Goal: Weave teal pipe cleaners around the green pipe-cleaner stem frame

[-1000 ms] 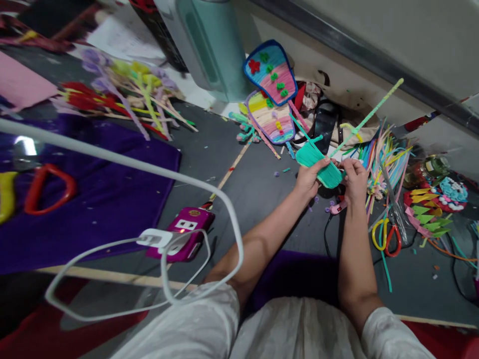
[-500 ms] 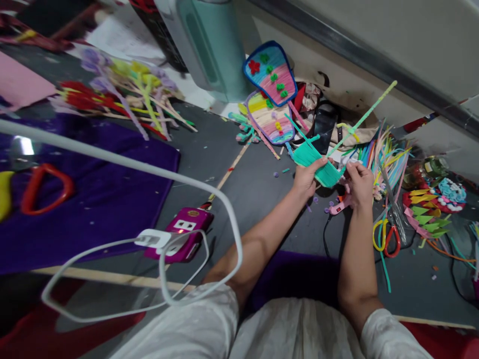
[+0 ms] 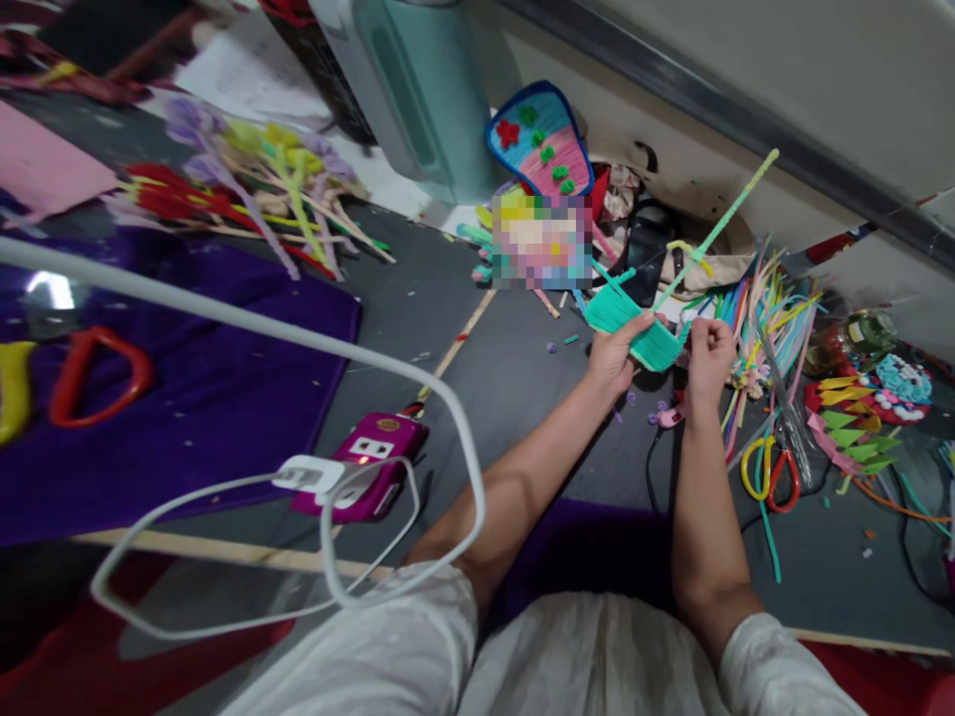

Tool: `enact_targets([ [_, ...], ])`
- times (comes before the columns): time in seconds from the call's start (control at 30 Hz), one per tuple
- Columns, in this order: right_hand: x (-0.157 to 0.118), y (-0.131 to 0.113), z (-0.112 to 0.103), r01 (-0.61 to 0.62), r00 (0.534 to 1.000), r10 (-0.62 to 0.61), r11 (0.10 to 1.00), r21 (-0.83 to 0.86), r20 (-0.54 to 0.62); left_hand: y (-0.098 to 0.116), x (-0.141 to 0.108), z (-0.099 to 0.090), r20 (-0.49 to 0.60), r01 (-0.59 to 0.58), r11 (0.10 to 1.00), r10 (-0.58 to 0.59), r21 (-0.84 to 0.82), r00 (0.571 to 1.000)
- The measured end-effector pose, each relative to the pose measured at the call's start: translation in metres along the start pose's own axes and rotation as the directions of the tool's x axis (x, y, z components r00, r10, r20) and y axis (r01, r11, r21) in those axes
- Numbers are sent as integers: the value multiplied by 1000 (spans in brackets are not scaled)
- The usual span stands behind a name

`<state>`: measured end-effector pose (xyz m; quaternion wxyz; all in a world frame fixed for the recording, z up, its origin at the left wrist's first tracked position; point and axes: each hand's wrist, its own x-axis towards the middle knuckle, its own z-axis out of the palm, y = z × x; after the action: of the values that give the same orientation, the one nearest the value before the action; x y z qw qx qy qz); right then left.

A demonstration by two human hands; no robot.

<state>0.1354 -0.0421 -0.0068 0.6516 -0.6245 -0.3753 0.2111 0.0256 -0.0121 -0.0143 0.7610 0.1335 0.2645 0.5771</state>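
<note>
My left hand point(image 3: 616, 356) is closed on a flat turquoise panel of pipe cleaners point(image 3: 610, 308), thumb on top, near the panel's middle. At the panel's right corner, my right hand point(image 3: 710, 363) has its fingers curled in a pinch, with a bit of turquoise pipe cleaner point(image 3: 684, 333) at the fingertips. A long light-green stem point(image 3: 731, 214) slants up behind the panel. Just beyond it lie a finished blue-and-pink fan-shaped piece point(image 3: 548, 144) and a second piece blurred by pixels. A pink glue gun point(image 3: 671, 416) rests beside my right wrist.
Loose pipe cleaners point(image 3: 776, 308) and yellow-and-red-handled scissors point(image 3: 768, 475) lie at the right. A teal flask-like container point(image 3: 440, 109) stands at the back. A white cable point(image 3: 246, 313) loops across the left, near a magenta power socket point(image 3: 365, 467). Pipe-cleaner flowers point(image 3: 246, 189) lie at the back left.
My right hand has shifted slightly and its fingers have curled in more at the panel's corner. The long stem's tip has moved a little left. My left hand keeps its hold.
</note>
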Motion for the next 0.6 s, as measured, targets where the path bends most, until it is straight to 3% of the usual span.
enact_targets([
  [0.07,-3,-2,0,166,979,-188,962,-217,-82,-1,0,2,-31,-46,999,46,-4,998],
  [0.13,-6,-4,-1,263,949,-310,876,-404,-54,-1,-2,3,-50,-76,997,76,-2,996],
  [0.23,-8,-6,-2,322,929,-369,759,-567,34,0,-5,7,-44,-97,995,98,22,994],
  [0.3,-8,-6,-2,319,930,-363,729,-606,53,1,-8,8,-24,-105,994,107,42,994],
  [0.43,-6,-11,-4,240,962,-272,800,-551,24,2,-10,10,19,-116,990,115,77,993],
  [0.6,-1,-17,-8,164,986,-160,921,-353,42,2,-8,7,36,-69,996,67,65,997],
])
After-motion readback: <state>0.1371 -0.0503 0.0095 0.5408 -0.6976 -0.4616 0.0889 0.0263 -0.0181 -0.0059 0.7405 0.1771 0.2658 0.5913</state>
